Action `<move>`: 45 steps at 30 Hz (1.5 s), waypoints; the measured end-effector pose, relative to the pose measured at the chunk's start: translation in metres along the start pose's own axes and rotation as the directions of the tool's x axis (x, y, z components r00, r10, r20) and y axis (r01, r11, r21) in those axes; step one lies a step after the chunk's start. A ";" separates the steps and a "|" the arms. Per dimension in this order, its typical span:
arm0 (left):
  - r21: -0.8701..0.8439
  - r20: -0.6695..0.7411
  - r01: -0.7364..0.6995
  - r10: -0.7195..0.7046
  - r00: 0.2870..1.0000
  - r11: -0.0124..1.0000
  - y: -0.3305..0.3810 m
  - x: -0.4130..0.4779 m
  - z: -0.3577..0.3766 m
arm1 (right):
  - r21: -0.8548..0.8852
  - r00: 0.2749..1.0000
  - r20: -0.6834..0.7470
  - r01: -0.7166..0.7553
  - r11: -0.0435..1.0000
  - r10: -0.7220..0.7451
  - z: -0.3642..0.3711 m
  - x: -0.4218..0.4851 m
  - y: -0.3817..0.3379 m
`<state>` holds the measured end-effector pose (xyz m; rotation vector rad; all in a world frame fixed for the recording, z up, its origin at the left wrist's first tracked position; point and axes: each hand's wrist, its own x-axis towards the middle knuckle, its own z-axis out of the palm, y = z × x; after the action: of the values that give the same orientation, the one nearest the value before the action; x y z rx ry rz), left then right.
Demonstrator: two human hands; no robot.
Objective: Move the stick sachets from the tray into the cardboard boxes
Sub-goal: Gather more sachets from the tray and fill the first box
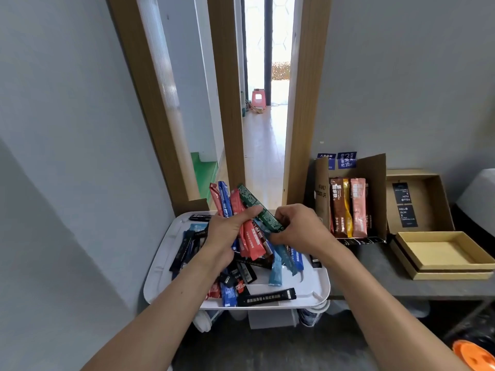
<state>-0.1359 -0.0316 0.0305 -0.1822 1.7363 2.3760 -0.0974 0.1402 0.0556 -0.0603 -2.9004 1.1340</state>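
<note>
Hands [263, 231] gripping sachets [247, 218], above tray [308, 287]

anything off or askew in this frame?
Nothing damaged or spilled. The sachets in the tray lie in a loose, crisscrossed heap, and one black sachet sits at its front edge. The left hand holds a fanned bunch.

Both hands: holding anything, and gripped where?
Left hand clamps a fanned bunch of sachets around their middles. Right hand pinches the lower end of the green sachet.
</note>
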 end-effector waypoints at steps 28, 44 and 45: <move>0.138 0.026 -0.017 0.013 1.000 0.990 0.018 0.000 -0.045 | -0.389 0.955 -0.107 -0.297 0.872 0.278 0.040 0.023 0.018; 0.052 0.059 0.030 -0.033 0.998 0.998 0.022 -0.007 -0.056 | -0.101 0.949 0.022 -0.312 0.945 0.315 0.030 0.020 0.006; 0.044 0.065 0.032 -0.035 0.997 0.998 0.022 -0.008 -0.053 | -0.023 0.958 0.012 -0.286 0.958 0.286 0.023 0.018 0.004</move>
<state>-0.1339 -0.0895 0.0361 -0.1251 1.7392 2.2920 -0.1159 0.1281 0.0361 -0.4887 -2.9869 1.1421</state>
